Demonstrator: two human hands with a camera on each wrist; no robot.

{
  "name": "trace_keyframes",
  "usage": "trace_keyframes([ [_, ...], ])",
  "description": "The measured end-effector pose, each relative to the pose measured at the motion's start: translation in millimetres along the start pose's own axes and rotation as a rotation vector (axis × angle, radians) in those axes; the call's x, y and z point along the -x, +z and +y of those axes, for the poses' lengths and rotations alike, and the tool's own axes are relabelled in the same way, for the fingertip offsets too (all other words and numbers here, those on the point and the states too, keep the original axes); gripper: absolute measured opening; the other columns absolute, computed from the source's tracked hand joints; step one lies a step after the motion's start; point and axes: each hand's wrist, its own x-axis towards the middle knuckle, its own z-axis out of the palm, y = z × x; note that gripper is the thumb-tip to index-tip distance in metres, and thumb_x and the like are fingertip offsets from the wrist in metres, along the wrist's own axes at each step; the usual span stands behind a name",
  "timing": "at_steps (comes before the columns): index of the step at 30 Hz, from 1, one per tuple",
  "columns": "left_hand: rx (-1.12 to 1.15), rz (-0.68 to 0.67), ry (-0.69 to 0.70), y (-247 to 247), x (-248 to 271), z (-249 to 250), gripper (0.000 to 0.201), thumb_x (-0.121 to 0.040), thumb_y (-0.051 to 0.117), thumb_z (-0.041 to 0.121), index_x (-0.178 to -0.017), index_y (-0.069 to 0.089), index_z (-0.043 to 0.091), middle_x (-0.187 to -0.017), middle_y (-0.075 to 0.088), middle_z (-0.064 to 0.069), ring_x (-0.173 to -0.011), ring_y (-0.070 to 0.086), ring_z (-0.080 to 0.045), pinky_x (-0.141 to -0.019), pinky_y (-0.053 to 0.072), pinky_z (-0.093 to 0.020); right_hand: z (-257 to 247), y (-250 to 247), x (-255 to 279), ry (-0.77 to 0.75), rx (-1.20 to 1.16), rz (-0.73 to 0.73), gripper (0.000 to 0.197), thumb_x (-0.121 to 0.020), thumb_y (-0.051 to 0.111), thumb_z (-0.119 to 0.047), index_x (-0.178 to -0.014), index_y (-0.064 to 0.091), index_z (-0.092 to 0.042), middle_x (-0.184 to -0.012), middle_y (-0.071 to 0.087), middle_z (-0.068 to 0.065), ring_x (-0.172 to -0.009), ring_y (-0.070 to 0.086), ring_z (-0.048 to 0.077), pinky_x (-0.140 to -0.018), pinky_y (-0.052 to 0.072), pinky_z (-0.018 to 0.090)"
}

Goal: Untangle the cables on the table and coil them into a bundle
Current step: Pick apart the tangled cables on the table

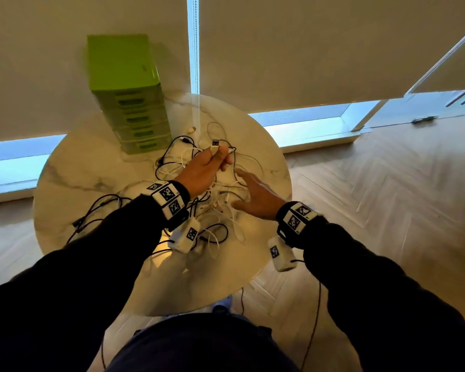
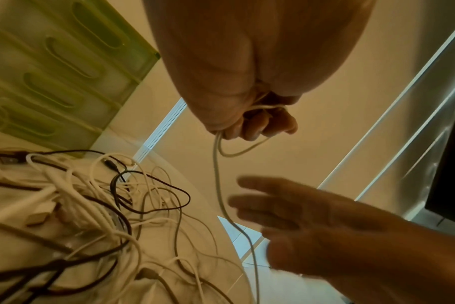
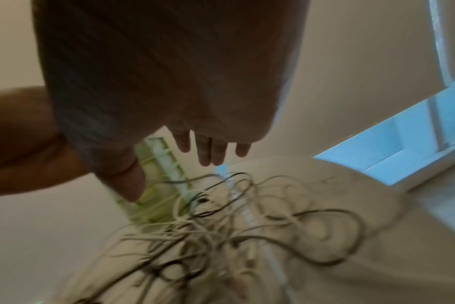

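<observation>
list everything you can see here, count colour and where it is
white cable: one, white, lifted above the pile, its USB plug end sticking out of the left hand's grip
cable pile: count unclear, white and black, tangled across the middle of the table
drawer unit: one, green, standing at the far left part of the table
table: one, round, pale marble look, in front of the person
window blinds: beige, lowered behind the table
floor: light wood, right of the table
left hand: grips the white cable above the pile
right hand: fingers spread, holding nothing, over the right of the pile
</observation>
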Motion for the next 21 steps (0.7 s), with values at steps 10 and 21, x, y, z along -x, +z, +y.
trace_keyframes([
  [10, 0.154, -0.007, -0.050, -29.3, 12.0, 0.2, 0.038, -0.109, 0.033, 0.035, -0.108, 0.061, 0.010, -0.102, 0.070, -0.013, -0.095, 0.070, -0.025, -0.090, 0.056, -0.035, -1.9, 5.8, -4.5, -0.100, -0.045, 0.200, 0.035, -0.106, 0.040, -0.032, -0.090, 0.057, -0.006, -0.083, 0.066, 0.010, -0.076, 0.059, 0.029, -0.070, 0.044, 0.037],
  [21, 0.103, 0.008, -0.086, -31.6, 16.8, 10.6, 0.043, -0.107, 0.031, 0.046, -0.082, 0.049, 0.017, -0.071, 0.044, 0.000, -0.060, 0.039, -0.010, -0.061, 0.036, -0.026, 27.9, 9.6, -2.9, 0.177, -0.089, 0.002, 0.040, -0.097, 0.055, -0.030, -0.137, 0.051, -0.021, -0.142, 0.049, 0.009, -0.130, 0.048, 0.027, -0.107, 0.037, 0.036],
])
